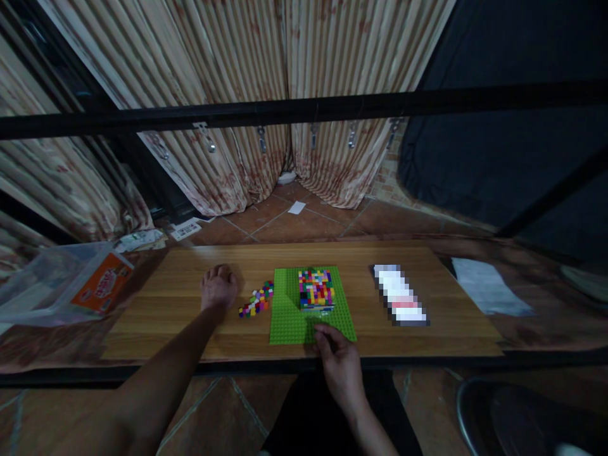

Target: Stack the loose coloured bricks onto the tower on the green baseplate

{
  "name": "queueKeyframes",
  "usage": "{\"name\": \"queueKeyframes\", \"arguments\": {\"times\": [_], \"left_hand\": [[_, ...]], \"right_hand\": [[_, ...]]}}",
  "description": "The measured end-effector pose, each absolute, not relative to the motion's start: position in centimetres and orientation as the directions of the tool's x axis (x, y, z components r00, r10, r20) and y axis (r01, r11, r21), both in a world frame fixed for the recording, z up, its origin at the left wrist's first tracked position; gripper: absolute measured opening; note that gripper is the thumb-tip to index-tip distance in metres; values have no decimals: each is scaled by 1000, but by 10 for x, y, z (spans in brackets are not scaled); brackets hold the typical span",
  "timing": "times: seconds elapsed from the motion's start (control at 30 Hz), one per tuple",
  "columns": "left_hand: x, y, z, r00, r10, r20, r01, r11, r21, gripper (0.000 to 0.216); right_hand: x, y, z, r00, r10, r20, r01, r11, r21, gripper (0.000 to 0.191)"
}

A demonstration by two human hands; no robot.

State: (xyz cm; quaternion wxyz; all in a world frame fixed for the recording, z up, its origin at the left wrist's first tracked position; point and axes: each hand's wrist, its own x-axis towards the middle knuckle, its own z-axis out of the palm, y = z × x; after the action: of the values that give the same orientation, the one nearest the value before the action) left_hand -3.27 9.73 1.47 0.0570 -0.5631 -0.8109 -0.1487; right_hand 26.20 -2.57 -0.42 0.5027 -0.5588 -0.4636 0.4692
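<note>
A green studded baseplate (pixel 287 316) lies on the wooden table. On its right half stands a square block built of many small multicoloured bricks (pixel 316 288). Left of the plate is a loose strip of small coloured bricks (pixel 256 303), partly against its edge. My left hand (pixel 219 289) rests on the wood beside these loose bricks, fingers curled under; whatever is beneath them, if anything, is hidden. Over the plate's front edge, my right hand (pixel 339 358) pinches thumb and forefinger together just in front of the built block. Anything between those fingertips is too small to make out.
A clear plastic box (pixel 52 278) with an orange label stands left of the wooden table (pixel 156 304). A pixelated, phone-shaped item (pixel 401 296) lies right of the plate. A pale sheet (pixel 491 286) lies beyond the right edge. A dark bar (pixel 304 113) crosses behind, with metal clips below.
</note>
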Motion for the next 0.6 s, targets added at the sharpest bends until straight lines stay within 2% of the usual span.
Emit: {"name": "queueKeyframes", "arguments": {"times": [0.6], "left_hand": [[-32,96,16,-360,895,263,930,322,176,41]], "right_hand": [[263,-27,-3,131,988,-79,17,-82,-997,36]]}}
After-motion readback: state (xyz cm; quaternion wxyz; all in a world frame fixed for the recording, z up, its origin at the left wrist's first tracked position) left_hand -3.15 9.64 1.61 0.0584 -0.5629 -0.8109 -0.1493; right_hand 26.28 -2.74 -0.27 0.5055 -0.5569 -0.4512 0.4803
